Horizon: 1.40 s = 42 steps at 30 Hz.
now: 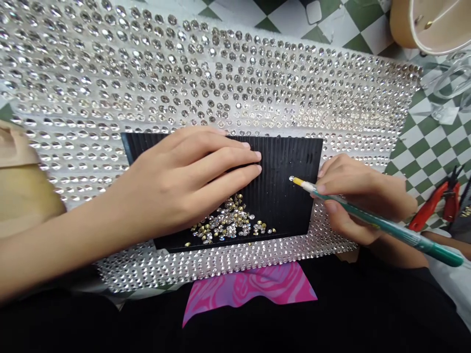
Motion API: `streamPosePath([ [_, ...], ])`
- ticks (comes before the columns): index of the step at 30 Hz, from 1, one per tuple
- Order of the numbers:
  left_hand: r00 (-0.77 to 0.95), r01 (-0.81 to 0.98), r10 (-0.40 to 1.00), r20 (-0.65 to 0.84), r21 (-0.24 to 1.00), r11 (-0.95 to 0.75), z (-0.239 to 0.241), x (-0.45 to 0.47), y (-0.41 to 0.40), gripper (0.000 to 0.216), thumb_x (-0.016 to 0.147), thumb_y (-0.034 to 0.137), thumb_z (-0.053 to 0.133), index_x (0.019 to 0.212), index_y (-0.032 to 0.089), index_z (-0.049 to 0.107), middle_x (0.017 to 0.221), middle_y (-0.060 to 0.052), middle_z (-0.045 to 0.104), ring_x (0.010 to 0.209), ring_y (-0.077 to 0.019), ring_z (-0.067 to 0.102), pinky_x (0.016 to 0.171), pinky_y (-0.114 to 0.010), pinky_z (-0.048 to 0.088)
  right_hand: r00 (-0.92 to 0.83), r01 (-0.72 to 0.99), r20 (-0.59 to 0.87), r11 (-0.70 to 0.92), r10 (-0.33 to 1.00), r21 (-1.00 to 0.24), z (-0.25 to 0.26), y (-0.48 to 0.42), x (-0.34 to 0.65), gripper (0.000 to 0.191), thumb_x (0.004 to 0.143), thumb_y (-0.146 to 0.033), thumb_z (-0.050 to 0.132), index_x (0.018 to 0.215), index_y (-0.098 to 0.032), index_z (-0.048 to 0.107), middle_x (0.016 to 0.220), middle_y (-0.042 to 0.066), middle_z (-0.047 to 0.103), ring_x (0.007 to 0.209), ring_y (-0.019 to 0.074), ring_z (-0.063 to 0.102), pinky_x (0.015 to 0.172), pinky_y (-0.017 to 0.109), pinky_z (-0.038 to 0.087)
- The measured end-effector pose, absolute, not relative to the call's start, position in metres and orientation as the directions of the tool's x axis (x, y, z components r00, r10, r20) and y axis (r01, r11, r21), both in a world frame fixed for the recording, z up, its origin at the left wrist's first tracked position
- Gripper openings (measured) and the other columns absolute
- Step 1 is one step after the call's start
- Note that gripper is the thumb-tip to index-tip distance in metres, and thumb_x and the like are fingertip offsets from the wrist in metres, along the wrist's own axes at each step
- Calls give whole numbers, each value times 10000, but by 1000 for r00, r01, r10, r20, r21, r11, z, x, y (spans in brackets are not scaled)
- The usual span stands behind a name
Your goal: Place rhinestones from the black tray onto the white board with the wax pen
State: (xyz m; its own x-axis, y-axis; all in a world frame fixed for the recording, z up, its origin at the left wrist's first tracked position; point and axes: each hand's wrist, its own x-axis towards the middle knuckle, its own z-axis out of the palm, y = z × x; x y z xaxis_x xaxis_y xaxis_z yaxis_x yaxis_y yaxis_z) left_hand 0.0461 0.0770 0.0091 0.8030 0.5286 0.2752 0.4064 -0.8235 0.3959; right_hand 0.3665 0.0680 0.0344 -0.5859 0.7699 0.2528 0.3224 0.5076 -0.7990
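A black ridged tray (279, 186) lies over a white sheet set with rows of rhinestones (250, 73). My left hand (187, 176) rests across the tray's left half, palm down, fingers stretched out. Beneath and beside it is a heap of loose rhinestones (231, 223), some gold-backed, along the tray's lower edge. My right hand (356, 196), at the tray's right side, pinches a green pencil-like picker pen (390, 228). Its yellow tip points left over the tray, with a single clear rhinestone (292, 179) at the end.
Under everything is a green-and-white checkered surface (423, 142). Red-handled pliers (437, 201) lie at the right. A cream container (423, 29) stands at the upper right, near clear plastic (447, 93). A beige and yellow item (25, 181) is at the left.
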Motion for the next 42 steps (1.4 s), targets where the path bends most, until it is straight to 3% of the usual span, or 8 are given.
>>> streamPosePath([
  [6,753,450,582,306,406,-795,2,49,70,379,1100,113,557,1436,273,629,1502,-25,748,1373,-227,707,1232,-452,597,-544,395,198,457,815,-797,29,58,364,269,903,-86,614,971,-339,672,750,-45,742,576,183,688,618,424,599],
  [12,804,416,514,300,334,-846,9,46,76,322,1080,90,574,1388,158,640,1438,-103,776,1294,-267,740,1182,-460,619,-574,290,255,484,778,-826,30,63,368,269,886,-89,668,1020,-316,721,765,-29,746,608,186,693,608,402,609],
  [15,808,420,514,288,330,-845,13,46,79,310,1101,117,550,1388,186,644,1447,-86,772,1307,-257,738,1200,-448,606,-535,263,295,488,792,-833,29,67,370,258,894,-120,696,1089,-277,761,831,14,772,684,190,721,624,374,637],
  [19,815,405,494,303,314,-859,13,46,79,300,1104,108,532,1381,141,641,1421,-112,782,1274,-272,747,1162,-461,619,-497,366,320,529,806,-766,30,66,373,240,910,-158,733,1115,-274,782,919,49,756,797,195,744,636,342,642],
  [22,811,408,501,302,321,-855,11,46,78,303,1109,115,527,1387,158,641,1436,-100,776,1288,-264,745,1165,-457,621,-537,355,261,496,802,-793,31,65,374,208,952,-192,721,1128,-287,779,917,38,763,791,189,752,663,342,662],
  [28,803,422,516,297,329,-845,9,53,77,299,1113,122,507,1371,186,644,1439,-71,778,1275,-250,759,1154,-448,630,-509,373,239,462,827,-805,31,61,369,325,896,-107,747,1197,-231,742,1041,64,838,928,205,820,794,346,723],
  [33,824,403,487,289,306,-863,12,50,78,299,1114,123,518,1388,150,633,1448,-105,770,1297,-272,745,1145,-466,632,-524,316,300,510,797,-800,29,61,367,229,901,-89,707,1065,-246,735,853,-1,784,716,156,752,685,330,681],
  [42,790,426,553,267,410,-807,8,46,74,338,1101,116,527,1388,230,665,1489,-44,745,1336,-235,719,1222,-427,595,-568,430,207,502,796,-751,37,59,367,275,915,-63,690,1017,-317,706,853,-11,746,728,174,728,707,342,679],
])
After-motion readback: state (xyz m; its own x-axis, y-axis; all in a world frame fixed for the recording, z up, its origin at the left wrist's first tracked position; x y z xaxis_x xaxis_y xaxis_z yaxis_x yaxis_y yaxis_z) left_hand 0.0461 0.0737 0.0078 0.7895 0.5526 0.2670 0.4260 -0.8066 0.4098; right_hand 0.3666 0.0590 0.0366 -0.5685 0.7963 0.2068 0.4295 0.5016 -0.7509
